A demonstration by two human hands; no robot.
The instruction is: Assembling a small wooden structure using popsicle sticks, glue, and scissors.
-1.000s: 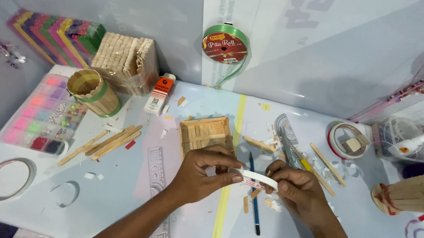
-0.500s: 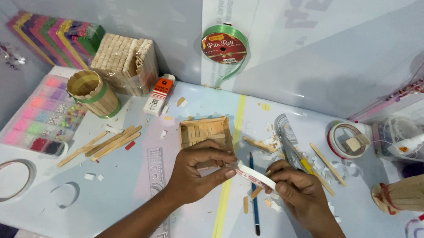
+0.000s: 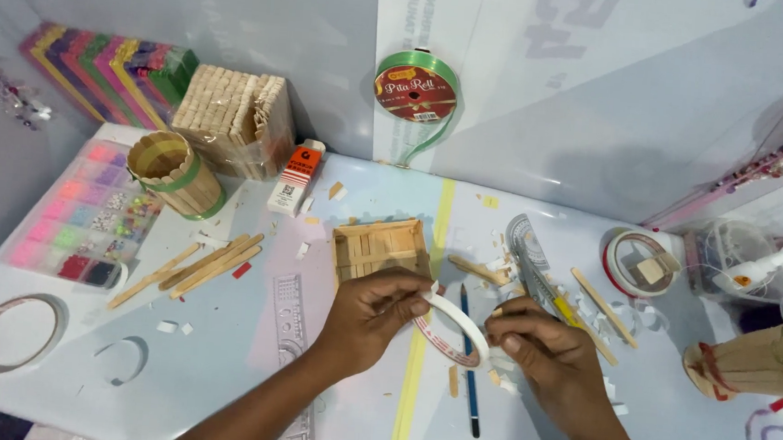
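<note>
I am gripping a tape roll (image 3: 454, 330) between both hands, left hand (image 3: 368, 318) nearer the stick tray (image 3: 380, 247), right hand (image 3: 543, 350) opposite.

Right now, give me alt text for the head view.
Both hands, left hand and right hand, hold a white tape roll over a littered craft table. Behind it sits a small craft-stick tray; a blue pencil lies below.

Bright, even light from above; soft shadows fall behind the ribbon roll (image 3: 415, 88) on the wall. The desk (image 3: 217, 355) shows mild glare, edges bend slightly, focus stays fairly sharp.
</note>
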